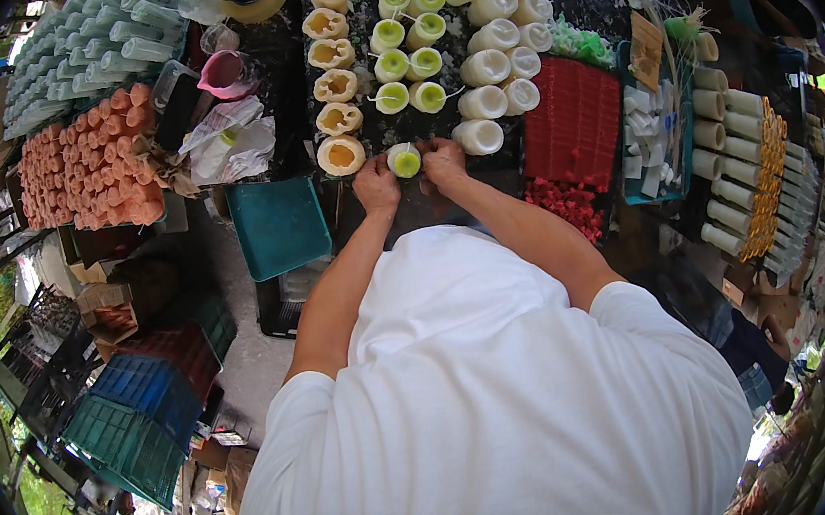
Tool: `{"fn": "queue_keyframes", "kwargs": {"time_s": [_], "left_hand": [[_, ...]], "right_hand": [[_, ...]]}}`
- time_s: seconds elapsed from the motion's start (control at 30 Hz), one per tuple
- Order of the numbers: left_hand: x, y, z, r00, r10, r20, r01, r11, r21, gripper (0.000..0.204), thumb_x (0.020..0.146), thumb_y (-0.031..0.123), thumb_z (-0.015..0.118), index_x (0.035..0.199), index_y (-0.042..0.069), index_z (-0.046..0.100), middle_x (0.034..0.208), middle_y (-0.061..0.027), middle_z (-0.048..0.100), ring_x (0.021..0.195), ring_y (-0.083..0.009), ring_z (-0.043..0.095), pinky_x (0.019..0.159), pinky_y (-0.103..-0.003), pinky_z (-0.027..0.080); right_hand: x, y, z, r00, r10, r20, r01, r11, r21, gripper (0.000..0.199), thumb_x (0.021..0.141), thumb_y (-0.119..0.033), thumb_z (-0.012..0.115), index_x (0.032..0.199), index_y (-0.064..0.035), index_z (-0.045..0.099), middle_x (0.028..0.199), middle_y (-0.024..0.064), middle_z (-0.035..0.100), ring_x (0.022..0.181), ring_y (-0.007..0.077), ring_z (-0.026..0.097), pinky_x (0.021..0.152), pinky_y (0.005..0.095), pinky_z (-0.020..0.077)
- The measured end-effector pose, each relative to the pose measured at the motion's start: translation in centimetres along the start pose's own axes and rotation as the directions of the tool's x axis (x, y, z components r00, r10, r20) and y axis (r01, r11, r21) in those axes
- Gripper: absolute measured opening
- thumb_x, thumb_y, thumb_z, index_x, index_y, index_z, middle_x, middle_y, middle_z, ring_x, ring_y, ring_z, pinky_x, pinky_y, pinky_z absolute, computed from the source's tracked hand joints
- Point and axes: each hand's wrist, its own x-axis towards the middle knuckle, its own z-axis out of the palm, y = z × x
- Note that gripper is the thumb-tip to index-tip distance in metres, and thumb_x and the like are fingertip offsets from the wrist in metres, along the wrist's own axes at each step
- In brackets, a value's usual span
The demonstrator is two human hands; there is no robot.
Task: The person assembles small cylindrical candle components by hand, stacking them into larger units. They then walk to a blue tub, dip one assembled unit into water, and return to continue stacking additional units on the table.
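Both my hands meet on a small white cup-shaped mould with yellow-green wax inside (405,162) at the near edge of a dark worktable (297,119). My left hand (377,185) grips its left side and my right hand (444,164) its right side. Just beyond it stand rows of similar green-filled moulds (409,65), a column of orange-filled flower-shaped moulds (335,87) to the left and white cylinders (501,42) to the right. My white shirt fills the lower middle of the view.
A red grid tray (574,120) with red pieces lies at right, beside rolled cream cylinders (729,164). Orange cylinders (86,161) and pale tubes (79,51) are stacked at left. A teal lid (279,226) and plastic crates (142,407) sit lower left.
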Motion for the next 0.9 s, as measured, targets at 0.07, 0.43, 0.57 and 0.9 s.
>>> {"fn": "queue_keyframes", "kwargs": {"time_s": [0.07, 0.43, 0.57, 0.9], "left_hand": [[0.1, 0.3, 0.7, 1.0, -0.015, -0.007, 0.015, 0.999, -0.043, 0.027, 0.097, 0.027, 0.061, 0.101, 0.007, 0.078, 0.09, -0.0229, 0.073, 0.085, -0.042, 0.071, 0.076, -0.046, 0.054], [-2.4, 4.0, -4.7, 0.938, 0.149, 0.313, -0.079, 0.971, -0.227, 0.03, 0.101, 0.012, 0.059, 0.13, 0.003, 0.062, 0.103, -0.0089, 0.071, 0.085, -0.0156, 0.068, 0.064, -0.03, 0.054], [-4.1, 12.1, -10.7, 0.671, 0.646, 0.363, -0.513, 0.759, -0.402, 0.089, 0.082, 0.004, 0.077, 0.16, 0.011, 0.033, 0.154, -0.0178, 0.043, 0.129, -0.0285, 0.058, 0.091, -0.035, 0.058], [-4.1, 13.9, -12.8, 0.745, 0.527, 0.408, -0.32, 0.82, -0.475, 0.095, 0.072, 0.012, 0.095, 0.149, 0.001, 0.041, 0.148, -0.018, 0.05, 0.122, -0.0224, 0.065, 0.098, -0.037, 0.06]], "right_hand": [[1.3, 1.9, 0.4, 0.989, -0.128, -0.073, 0.116, 0.982, -0.15, 0.021, 0.093, -0.021, 0.072, 0.1, -0.0011, 0.077, 0.075, 0.0131, 0.073, 0.063, 0.0229, 0.069, 0.061, 0.0382, 0.0544], [-3.5, -3.3, -5.6, 0.935, -0.058, 0.351, -0.037, 0.966, 0.256, 0.036, 0.109, -0.035, 0.047, 0.108, -0.0049, 0.067, 0.095, 0.0077, 0.072, 0.078, 0.0172, 0.069, 0.065, 0.0333, 0.0535], [-7.8, -8.8, -10.6, 0.816, -0.033, 0.577, -0.242, 0.887, 0.394, 0.036, 0.11, -0.033, 0.042, 0.114, -0.0062, 0.065, 0.098, 0.0092, 0.073, 0.07, 0.0154, 0.068, 0.059, 0.0296, 0.0531], [-12.9, -12.1, -12.3, 0.684, -0.591, 0.429, 0.541, 0.804, 0.245, 0.073, 0.096, -0.037, 0.074, 0.152, -0.0033, 0.041, 0.108, 0.0128, 0.072, 0.08, 0.0142, 0.072, 0.063, 0.0292, 0.0577]]}}
